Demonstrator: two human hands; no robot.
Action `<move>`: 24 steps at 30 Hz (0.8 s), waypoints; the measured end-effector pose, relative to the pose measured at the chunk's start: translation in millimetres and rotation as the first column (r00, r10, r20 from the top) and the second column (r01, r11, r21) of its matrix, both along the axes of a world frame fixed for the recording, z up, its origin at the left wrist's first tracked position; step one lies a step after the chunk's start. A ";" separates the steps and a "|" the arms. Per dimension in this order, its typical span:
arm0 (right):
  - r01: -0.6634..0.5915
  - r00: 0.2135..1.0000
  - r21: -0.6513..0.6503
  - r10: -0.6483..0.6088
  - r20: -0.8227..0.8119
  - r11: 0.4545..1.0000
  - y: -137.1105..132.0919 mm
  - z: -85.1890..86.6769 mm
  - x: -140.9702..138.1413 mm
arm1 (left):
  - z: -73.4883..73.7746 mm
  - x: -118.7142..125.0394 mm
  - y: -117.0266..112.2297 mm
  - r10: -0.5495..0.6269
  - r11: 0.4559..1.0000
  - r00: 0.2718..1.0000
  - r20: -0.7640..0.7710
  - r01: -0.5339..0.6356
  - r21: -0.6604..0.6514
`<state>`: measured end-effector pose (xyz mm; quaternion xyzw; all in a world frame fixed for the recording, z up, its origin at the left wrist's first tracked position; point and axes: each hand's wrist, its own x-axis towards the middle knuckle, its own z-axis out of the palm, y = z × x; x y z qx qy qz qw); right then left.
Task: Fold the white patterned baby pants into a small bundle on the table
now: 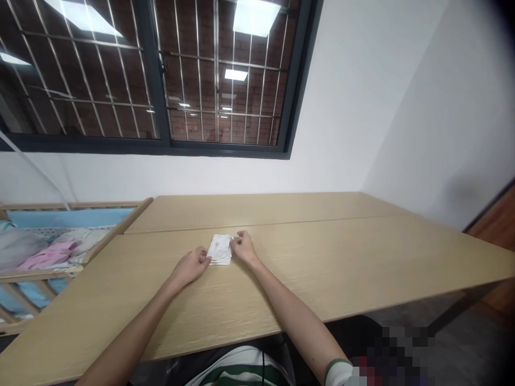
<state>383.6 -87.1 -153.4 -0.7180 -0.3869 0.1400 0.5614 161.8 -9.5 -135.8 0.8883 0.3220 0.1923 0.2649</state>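
Note:
A small white folded cloth (pixel 220 249), faintly printed and stacked in layers, lies flat on the wooden table (pixel 322 257). At its lower left edge is my left hand (pixel 194 265), fingers curled and thumb against the cloth. My right hand (pixel 243 246) pinches at the opposite side, near the upper right edge, with thumb and bent fingers. How much of the cloth lies between the fingertips is too small to make out clearly.
On the left, a wooden crib (pixel 102 246) with blue lining stands against the table and holds a pink cloth (pixel 50 254) and pale bedding. A barred window (pixel 219 80) and white wall (pixel 333 107) are behind the table. A seam runs across the tabletop.

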 end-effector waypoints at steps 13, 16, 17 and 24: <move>-0.479 0.807 0.007 0.437 0.398 0.878 -21.9 20.6 -15.7 | -1.7 6.8 -45.3 -0.110 0.914 0.993 -0.033 0.114 0.390; -0.615 0.615 -0.133 0.577 0.537 0.778 -36.2 37.2 -32.1 | -13.2 15.2 -65.8 -0.259 0.822 0.965 -0.024 0.234 0.519; -0.634 0.564 -0.175 0.604 0.563 0.754 -39.8 41.4 -38.0 | -16.5 18.4 -70.7 -0.294 0.801 0.955 -0.038 0.268 0.535; -0.682 0.372 -0.321 0.690 0.621 0.657 -50.1 51.8 -61.7 | -27.6 24.5 -71.9 -0.312 0.808 0.946 -0.089 0.313 0.499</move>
